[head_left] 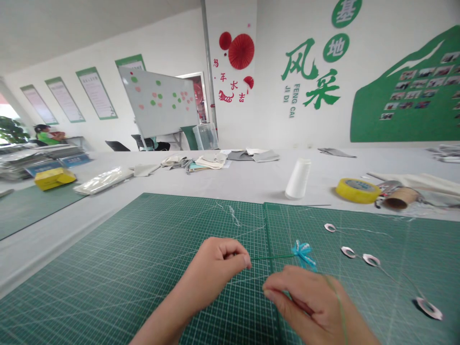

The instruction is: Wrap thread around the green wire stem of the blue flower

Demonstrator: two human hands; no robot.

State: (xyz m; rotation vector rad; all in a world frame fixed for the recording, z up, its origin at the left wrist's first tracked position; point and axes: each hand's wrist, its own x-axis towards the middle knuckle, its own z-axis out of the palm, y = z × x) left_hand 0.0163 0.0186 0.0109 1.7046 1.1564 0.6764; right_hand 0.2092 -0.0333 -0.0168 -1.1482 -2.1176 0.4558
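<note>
While the left hand (212, 270) pinches the flimsy green stem's (273, 257) end, the curled right hand (305, 302), hold unclear, sits just below its soft blue tuft (304, 254).

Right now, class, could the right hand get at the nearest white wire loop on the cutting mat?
Probably yes: the right hand sits close to the white wire loop, and only green cutting mat lies between them.
</note>
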